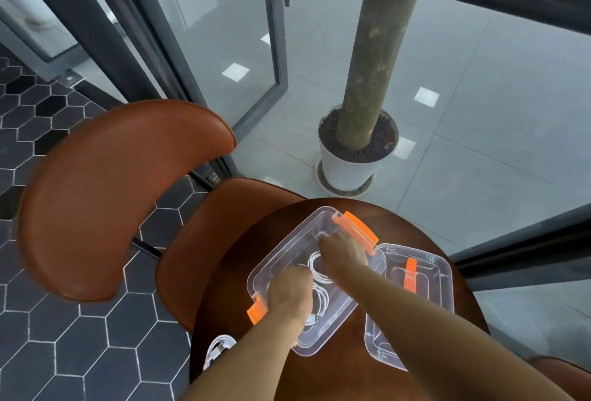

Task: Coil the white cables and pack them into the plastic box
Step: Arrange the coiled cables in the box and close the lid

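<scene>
— Fingers (326,240) pinching anything?
— I can't tell; my left hand (289,295) and right hand (344,256) are both down in the plastic box (284,242), over the coiled white cables (315,265) inside.

The plastic box (289,242) sits in the middle of the round table (230,292), with its lid (443,276) lying right against it at 3 o'clock. Coiled cables (321,277) lie inside the box. Both hands reach into it: the left hand (289,295) toward its 7 o'clock corner, the right hand (343,255) toward 1 o'clock. Another coil (219,348) rests at the table's edge — 7 o'clock from the box. A chair (112,196) stands at the table's 10 o'clock; a plant pot (348,170) stands on the floor beyond, at 12 o'clock.
</scene>
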`<action>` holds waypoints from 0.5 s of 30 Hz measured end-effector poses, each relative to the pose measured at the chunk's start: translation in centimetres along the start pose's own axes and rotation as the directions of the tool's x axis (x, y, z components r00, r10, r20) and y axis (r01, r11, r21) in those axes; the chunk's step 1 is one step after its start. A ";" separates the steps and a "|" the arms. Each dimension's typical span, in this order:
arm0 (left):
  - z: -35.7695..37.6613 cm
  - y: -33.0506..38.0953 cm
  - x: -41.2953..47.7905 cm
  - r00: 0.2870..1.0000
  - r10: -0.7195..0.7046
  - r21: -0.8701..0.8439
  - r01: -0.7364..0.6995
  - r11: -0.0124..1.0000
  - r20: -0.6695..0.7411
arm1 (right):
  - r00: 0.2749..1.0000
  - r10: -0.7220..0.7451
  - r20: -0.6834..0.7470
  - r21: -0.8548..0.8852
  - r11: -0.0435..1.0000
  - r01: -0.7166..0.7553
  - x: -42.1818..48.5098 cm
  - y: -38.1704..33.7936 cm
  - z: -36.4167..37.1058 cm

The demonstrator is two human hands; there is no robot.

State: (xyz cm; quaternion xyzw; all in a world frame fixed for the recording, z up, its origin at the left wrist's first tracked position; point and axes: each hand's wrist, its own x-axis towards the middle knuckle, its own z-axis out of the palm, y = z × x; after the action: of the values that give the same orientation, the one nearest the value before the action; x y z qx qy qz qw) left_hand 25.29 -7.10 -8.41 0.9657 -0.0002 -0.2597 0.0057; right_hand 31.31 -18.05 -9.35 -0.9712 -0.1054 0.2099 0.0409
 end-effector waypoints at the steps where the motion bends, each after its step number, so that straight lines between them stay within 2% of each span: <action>1: 0.1 0.0 0.0 1.000 -0.008 0.006 0.008 1.000 0.000 | 1.000 -0.005 -0.013 0.008 1.000 0.005 0.0 0.1 0.2; 4: 0.2 -0.1 0.2 1.000 -0.016 -0.005 0.016 1.000 -0.014 | 0.999 -0.026 -0.036 0.028 0.999 0.027 -0.3 0.1 0.4; 10: -0.1 -0.2 -1.1 0.998 0.041 -0.056 -0.043 0.997 -0.041 | 1.000 -0.009 0.024 0.115 0.993 0.007 -1.2 0.2 -0.7; 12: -0.5 -0.3 -1.5 0.998 0.031 -0.105 -0.037 0.994 -0.053 | 1.000 -0.013 0.014 0.122 0.992 0.011 -1.7 0.0 -1.2; 15: -1.2 -0.4 -2.3 0.988 0.051 -0.225 -0.084 0.971 -0.147 | 1.000 -0.016 -0.013 0.140 0.990 0.018 -2.7 -0.2 -2.1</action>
State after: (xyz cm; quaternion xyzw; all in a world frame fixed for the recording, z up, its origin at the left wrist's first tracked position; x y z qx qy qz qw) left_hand 23.93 -6.64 -6.24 0.9738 -0.0026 -0.1890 0.1268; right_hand 29.72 -18.49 -6.37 -0.9662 -0.0984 0.2106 0.1115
